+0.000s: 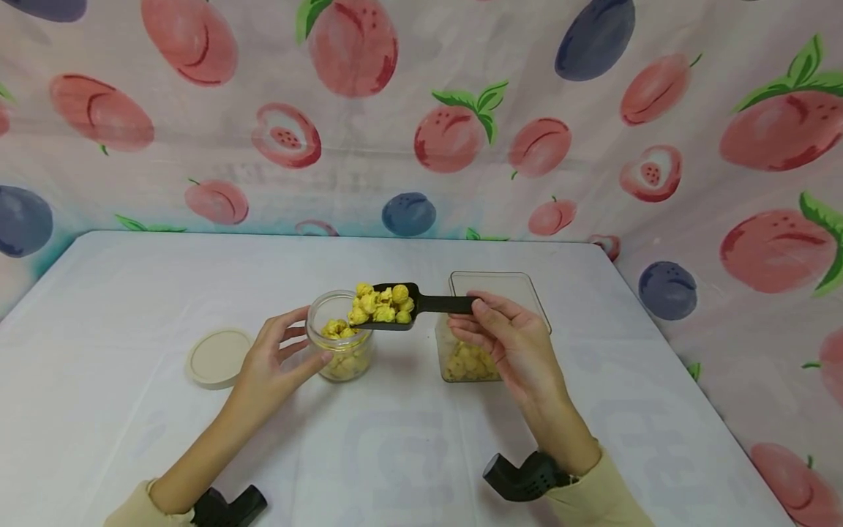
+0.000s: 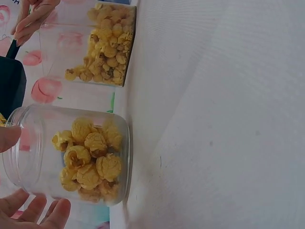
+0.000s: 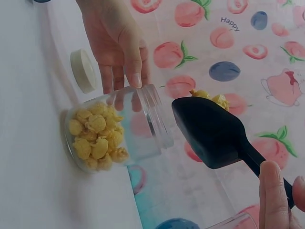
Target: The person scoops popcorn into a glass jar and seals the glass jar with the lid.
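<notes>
White tablecloth [image 1: 132, 307] under fruit-print backdrop [image 1: 461, 88]; left hand [image 1: 276, 355] cups jar [image 1: 342, 344], right hand [image 1: 510, 337] pinches scoop [image 1: 421, 302].

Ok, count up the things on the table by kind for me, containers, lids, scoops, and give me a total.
Clear containers: 2, the round jar and the square tub, both holding popcorn
Lids: 1, the cream lid
Scoops: 1, the black scoop
Total: 4

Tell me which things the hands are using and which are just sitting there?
In use: left hand steadying the jar; right hand holding the black scoop of popcorn; square tub.
Sitting there: round lid; fruit cloth.
</notes>
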Motion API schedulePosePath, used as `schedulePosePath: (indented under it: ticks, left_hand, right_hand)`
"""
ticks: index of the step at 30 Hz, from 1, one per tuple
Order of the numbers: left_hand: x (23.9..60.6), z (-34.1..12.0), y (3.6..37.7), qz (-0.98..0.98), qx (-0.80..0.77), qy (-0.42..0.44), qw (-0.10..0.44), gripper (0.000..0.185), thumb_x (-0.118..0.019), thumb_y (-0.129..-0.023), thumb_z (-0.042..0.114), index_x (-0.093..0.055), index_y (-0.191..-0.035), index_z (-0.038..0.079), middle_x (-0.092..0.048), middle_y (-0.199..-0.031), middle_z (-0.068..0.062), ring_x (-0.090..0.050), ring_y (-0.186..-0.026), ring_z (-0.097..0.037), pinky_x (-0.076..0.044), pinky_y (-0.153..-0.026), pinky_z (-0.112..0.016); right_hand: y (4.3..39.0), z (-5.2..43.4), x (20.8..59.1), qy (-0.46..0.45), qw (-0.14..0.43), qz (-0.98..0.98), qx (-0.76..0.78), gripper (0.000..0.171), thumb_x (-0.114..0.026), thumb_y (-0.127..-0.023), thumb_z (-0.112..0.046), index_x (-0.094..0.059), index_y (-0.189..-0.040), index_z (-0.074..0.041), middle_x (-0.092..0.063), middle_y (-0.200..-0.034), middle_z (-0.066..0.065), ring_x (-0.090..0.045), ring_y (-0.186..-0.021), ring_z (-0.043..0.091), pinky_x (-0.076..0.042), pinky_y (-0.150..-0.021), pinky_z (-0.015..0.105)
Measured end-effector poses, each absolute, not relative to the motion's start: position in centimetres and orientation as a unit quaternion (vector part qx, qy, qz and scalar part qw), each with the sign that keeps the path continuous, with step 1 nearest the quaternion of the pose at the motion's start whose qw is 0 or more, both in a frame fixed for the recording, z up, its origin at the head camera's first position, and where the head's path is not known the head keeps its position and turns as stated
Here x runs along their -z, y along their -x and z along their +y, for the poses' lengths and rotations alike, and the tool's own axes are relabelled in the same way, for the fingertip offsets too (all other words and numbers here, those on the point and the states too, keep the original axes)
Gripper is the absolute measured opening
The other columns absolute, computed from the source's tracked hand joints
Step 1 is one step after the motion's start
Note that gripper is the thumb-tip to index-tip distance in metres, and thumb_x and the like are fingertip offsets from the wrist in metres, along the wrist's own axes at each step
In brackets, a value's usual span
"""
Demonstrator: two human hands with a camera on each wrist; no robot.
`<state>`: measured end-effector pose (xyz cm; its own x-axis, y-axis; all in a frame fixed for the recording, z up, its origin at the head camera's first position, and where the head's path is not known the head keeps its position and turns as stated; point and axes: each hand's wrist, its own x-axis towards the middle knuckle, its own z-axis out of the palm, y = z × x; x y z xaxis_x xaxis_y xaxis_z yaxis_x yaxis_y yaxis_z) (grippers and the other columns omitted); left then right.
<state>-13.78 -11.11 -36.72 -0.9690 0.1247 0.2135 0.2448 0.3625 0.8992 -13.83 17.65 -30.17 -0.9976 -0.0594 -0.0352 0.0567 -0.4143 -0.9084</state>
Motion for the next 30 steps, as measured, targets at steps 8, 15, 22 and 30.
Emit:
schedulePosePath:
  ticks: [8,15,22,30]
  left_hand:
    - [36.71,-11.11,13.78,-0.82,0.558,0.115,0.053,0.062,-0.071,-0.082,0.012,-0.042,-0.136,0.006,-0.04,-0.133,-0.012,-0.046,-0.116,-0.024,-0.04,-0.089,-0.002]
    - [36.71,-11.14,13.79,-0.82,0.558,0.114,0.049,0.062,-0.071,-0.083,0.013,-0.041,-0.136,0.006,-0.04,-0.133,-0.011,-0.046,-0.116,-0.023,-0.04,-0.09,-0.002]
    - [36.75,-11.15,13.83,-0.819,0.559,0.118,0.056,0.061,-0.071,-0.082,0.012,-0.043,-0.136,0.007,-0.041,-0.132,-0.011,-0.047,-0.116,-0.023,-0.04,-0.09,-0.003]
    - [36.81,-11.14,13.92,-0.817,0.561,0.12,0.062,0.061,-0.071,-0.082,0.011,-0.043,-0.135,0.006,-0.041,-0.131,-0.011,-0.047,-0.114,-0.022,-0.04,-0.09,-0.002]
  right_hand:
    - [13.7,17.34,30.26,-0.003,0.023,0.563,0.826,0.014,-0.055,-0.092,-0.002,-0.061,-0.104,-0.003,-0.072,-0.083,0.008,-0.071,-0.077,0.017,-0.058,-0.074,0.03]
    - [13.71,17.37,30.4,0.003,0.015,0.579,0.815,0.018,-0.057,-0.091,-0.004,-0.059,-0.108,-0.001,-0.072,-0.083,0.007,-0.071,-0.076,0.017,-0.058,-0.074,0.031]
    - [13.74,17.35,30.45,0.01,0.008,0.588,0.809,0.017,-0.057,-0.091,-0.004,-0.06,-0.108,-0.002,-0.072,-0.082,0.007,-0.071,-0.075,0.018,-0.058,-0.073,0.031]
    - [13.73,17.33,30.4,0.01,0.0,0.601,0.799,0.022,-0.057,-0.091,-0.005,-0.057,-0.112,0.002,-0.072,-0.082,0.006,-0.071,-0.075,0.018,-0.058,-0.073,0.032]
